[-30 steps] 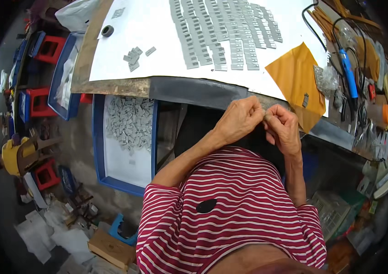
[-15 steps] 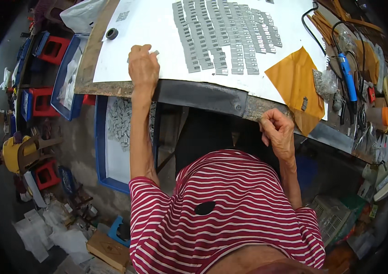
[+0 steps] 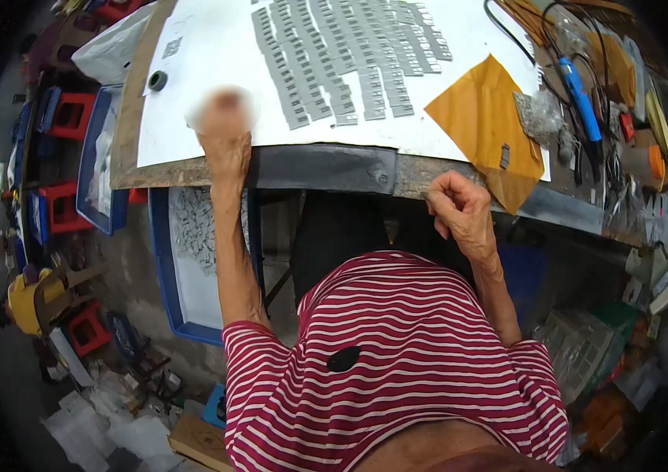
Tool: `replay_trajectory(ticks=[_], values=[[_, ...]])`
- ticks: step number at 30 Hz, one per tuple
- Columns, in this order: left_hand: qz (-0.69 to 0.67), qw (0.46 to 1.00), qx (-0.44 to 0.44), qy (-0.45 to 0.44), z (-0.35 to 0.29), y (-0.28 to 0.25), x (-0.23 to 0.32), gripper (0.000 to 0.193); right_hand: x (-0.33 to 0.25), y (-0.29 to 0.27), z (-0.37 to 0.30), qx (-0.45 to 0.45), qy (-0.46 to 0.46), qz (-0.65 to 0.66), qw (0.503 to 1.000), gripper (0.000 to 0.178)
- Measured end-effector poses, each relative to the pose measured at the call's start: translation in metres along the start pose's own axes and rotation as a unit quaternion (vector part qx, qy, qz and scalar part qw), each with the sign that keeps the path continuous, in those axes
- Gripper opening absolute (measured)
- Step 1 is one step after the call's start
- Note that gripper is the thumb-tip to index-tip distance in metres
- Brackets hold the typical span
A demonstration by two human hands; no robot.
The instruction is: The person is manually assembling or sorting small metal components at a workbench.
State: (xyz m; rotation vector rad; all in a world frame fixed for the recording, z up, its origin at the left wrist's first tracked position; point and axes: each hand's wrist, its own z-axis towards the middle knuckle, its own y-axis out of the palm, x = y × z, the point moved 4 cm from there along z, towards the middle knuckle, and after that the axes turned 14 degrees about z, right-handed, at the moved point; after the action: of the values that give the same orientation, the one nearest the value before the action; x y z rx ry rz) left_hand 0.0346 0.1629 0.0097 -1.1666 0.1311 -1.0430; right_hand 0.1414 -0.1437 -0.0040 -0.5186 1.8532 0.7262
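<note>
My left hand [image 3: 228,130] is over the white sheet [image 3: 184,130] near the table's front edge, to the left of the rows of small grey flat pieces [image 3: 338,59]. A blur covers its fingers, so whether they hold anything is hidden. At the front edge, further right, my right hand [image 3: 462,212] is closed, thumb and curled fingers pressed together. Anything in its grip is too small or hidden to name. Just beyond it, an orange-brown paper sheet [image 3: 479,118] overhangs the edge, with a small dark grey piece [image 3: 505,156] lying on it.
A black ring [image 3: 158,80] sits at the sheet's left. Below the table, a blue tray [image 3: 192,315] holds many loose grey pieces. A blue-handled tool [image 3: 580,98] with cables and a clear bag of small parts [image 3: 538,118] lie at right. Red stools [image 3: 74,114] stand to the left.
The whole view has shifted and tilted, moving the table contents leftward in the picture. My left hand's fingers, visible before beside a small grey piece, are now blurred. My right hand keeps its curled shape.
</note>
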Motion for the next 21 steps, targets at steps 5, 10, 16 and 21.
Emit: replay_trajectory(ticks=[5, 10, 16, 21], values=[[-0.349, 0.918, -0.158, -0.098, -0.029, -0.003, 0.077, 0.023, -0.013, 0.003, 0.003, 0.01, -0.03, -0.007, 0.999, 0.006], [-0.551, 0.747, -0.337, -0.156, -0.07, 0.022, 0.135, 0.022, -0.024, 0.002, 0.006, 0.035, -0.067, 0.003, 0.997, 0.006], [-0.583, 0.674, -0.416, -0.181, -0.098, 0.038, 0.162, 0.023, -0.025, -0.003, 0.004, 0.045, -0.065, 0.062, 0.995, 0.009], [-0.569, 0.676, -0.442, -0.155, -0.105, 0.042, 0.167, 0.024, -0.02, -0.011, 0.005, 0.033, -0.058, 0.07, 0.995, 0.01]])
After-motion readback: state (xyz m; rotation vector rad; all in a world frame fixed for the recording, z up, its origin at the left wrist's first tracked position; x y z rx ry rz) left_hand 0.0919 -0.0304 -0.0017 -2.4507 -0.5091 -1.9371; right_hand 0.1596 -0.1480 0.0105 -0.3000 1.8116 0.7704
